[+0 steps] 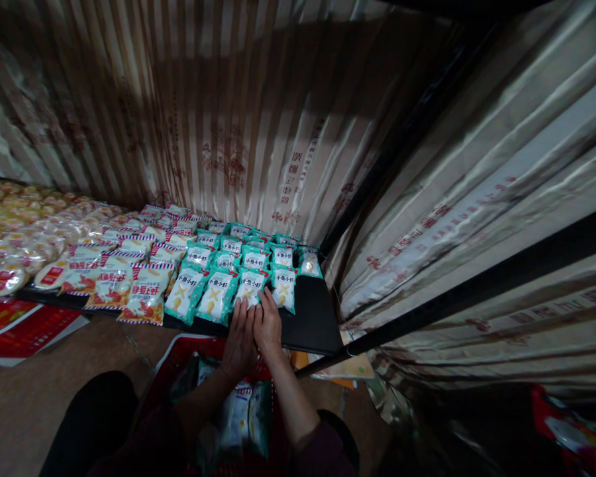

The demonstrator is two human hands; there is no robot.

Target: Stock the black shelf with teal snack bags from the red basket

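Note:
Teal-and-white snack packets stand in rows on a low black shelf (318, 317). My left hand (240, 336) rests its outstretched fingers on the lower front of one snack packet (251, 283) in the front row. Close beside it, my right hand (268, 324) lays its fingers along the same packet's lower right side, near the front packet at the row's right end (283, 289). The fingers of both hands look extended and rather flat; their undersides are hidden. Below my forearms, a red container (171, 358) holds more teal-edged packets (236, 417), partly covered by my arms.
Left along the shelf are red-and-white striped snack bags (146, 291) and round clear-wrapped items (7, 278). A pleated printed curtain (228, 132) hangs behind. Dark metal bars (457, 275) slant across the right. A red printed sheet (24, 328) lies at lower left.

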